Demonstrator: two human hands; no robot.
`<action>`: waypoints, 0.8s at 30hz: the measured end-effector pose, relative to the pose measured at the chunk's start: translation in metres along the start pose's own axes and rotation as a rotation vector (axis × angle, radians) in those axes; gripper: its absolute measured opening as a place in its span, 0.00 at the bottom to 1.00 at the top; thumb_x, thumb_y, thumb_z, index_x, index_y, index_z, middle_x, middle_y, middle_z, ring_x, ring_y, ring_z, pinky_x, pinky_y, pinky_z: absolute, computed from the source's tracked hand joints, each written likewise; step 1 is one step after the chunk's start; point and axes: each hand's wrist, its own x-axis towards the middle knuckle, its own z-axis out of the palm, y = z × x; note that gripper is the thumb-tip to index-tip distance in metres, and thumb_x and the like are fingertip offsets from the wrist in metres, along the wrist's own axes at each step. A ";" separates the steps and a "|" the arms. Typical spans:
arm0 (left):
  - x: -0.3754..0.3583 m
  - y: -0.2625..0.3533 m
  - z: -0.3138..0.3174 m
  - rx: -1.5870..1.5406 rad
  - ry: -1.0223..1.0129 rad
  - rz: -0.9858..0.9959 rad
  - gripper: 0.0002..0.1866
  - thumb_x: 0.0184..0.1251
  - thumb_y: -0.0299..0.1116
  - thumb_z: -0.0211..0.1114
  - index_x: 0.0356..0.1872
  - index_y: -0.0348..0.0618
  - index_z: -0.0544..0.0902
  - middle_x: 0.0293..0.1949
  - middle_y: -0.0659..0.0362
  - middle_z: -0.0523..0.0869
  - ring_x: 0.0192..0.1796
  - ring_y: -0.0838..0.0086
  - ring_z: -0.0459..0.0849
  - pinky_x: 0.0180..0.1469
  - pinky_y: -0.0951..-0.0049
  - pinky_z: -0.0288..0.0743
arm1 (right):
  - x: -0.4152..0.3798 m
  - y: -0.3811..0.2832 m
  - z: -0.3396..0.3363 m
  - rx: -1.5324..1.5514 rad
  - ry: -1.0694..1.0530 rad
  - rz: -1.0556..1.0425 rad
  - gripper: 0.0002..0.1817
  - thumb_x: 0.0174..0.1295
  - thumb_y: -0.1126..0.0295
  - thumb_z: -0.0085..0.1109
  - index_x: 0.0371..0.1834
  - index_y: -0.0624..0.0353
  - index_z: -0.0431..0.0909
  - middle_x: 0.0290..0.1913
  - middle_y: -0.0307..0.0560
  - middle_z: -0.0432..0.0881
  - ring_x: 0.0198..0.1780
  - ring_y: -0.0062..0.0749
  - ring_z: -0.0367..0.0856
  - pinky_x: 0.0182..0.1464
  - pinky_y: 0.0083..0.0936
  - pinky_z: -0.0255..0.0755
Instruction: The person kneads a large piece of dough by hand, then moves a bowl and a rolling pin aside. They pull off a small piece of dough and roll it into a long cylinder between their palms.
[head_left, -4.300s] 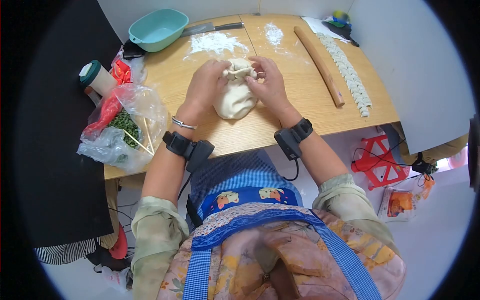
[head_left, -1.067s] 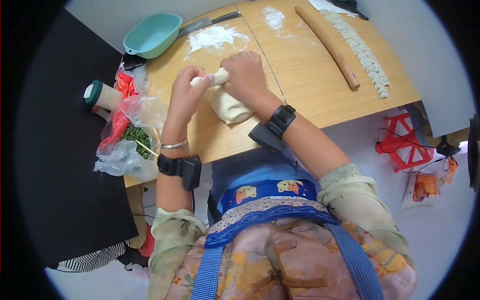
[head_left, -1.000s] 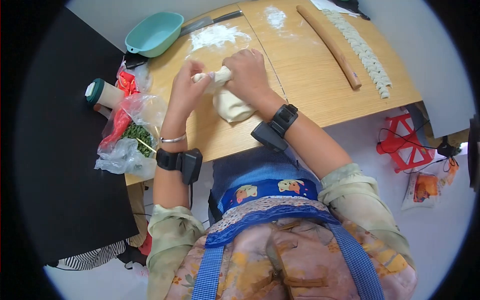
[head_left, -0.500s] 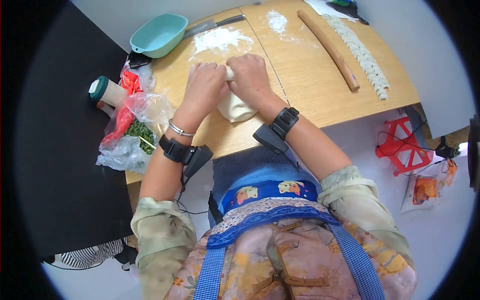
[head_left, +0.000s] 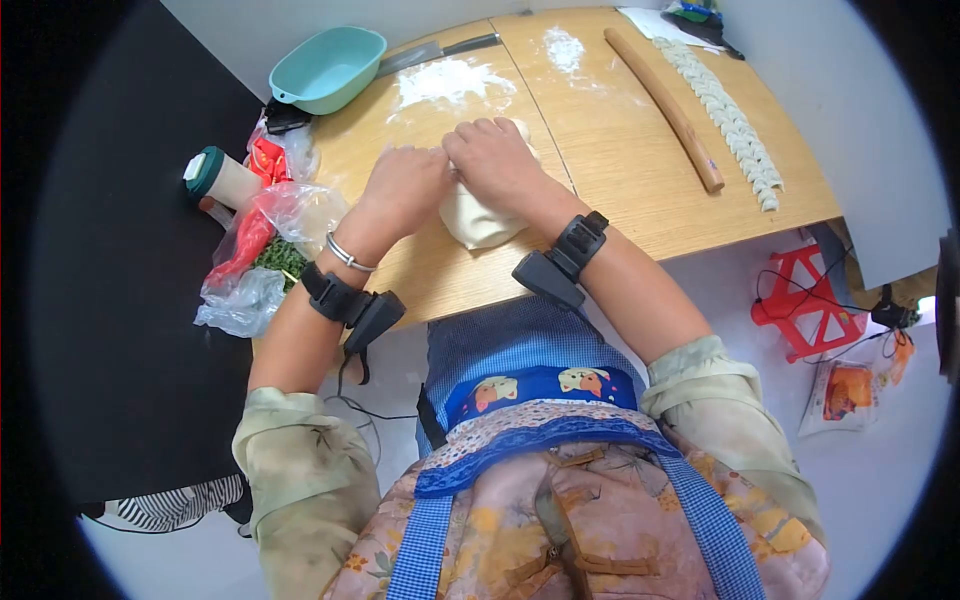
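Note:
A lump of pale dough (head_left: 480, 222) lies on the wooden table (head_left: 620, 215) near its front edge. My right hand (head_left: 495, 165) rests on the dough from above with its fingers curled over it, and part of the dough shows beyond the knuckles. Beside it, touching it, my left hand (head_left: 408, 183) is closed at the dough's left side. Its fingertips are hidden, so what they grip cannot be made out. White flour (head_left: 450, 82) is spread on the table beyond my hands.
A turquoise basin (head_left: 330, 70) and a knife (head_left: 440, 50) are at the back left. Plastic bags (head_left: 245, 300) and a cup (head_left: 225, 180) stand left. To the right lie a rolling pin (head_left: 665, 105) and a row of pleated dough pieces (head_left: 725, 120). A red stool (head_left: 805, 300) is below.
My left hand has moved a little left and down, away from the roll of dough between the hands. My right hand now covers more of the dough, and some dough shows past its knuckles.

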 end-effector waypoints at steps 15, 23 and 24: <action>-0.066 0.016 -0.072 -0.771 0.390 -0.245 0.12 0.70 0.34 0.54 0.35 0.34 0.79 0.19 0.53 0.73 0.26 0.68 0.77 0.33 0.61 0.71 | 0.011 0.007 -0.010 0.202 -0.193 0.203 0.13 0.57 0.69 0.57 0.46 0.57 0.78 0.46 0.52 0.80 0.54 0.47 0.76 0.61 0.42 0.63; -0.010 -0.070 0.054 -0.104 0.422 -0.212 0.17 0.69 0.37 0.59 0.51 0.35 0.78 0.29 0.49 0.84 0.35 0.52 0.84 0.39 0.56 0.77 | -0.006 0.066 -0.016 0.858 0.059 0.506 0.29 0.60 0.61 0.62 0.61 0.68 0.72 0.60 0.59 0.78 0.63 0.45 0.76 0.66 0.33 0.67; -0.009 -0.066 0.050 0.061 0.129 -0.365 0.18 0.68 0.37 0.60 0.52 0.36 0.78 0.31 0.47 0.85 0.38 0.49 0.84 0.40 0.54 0.78 | -0.010 0.070 -0.017 0.686 0.057 0.695 0.31 0.60 0.58 0.62 0.61 0.69 0.72 0.59 0.63 0.78 0.62 0.48 0.77 0.65 0.34 0.69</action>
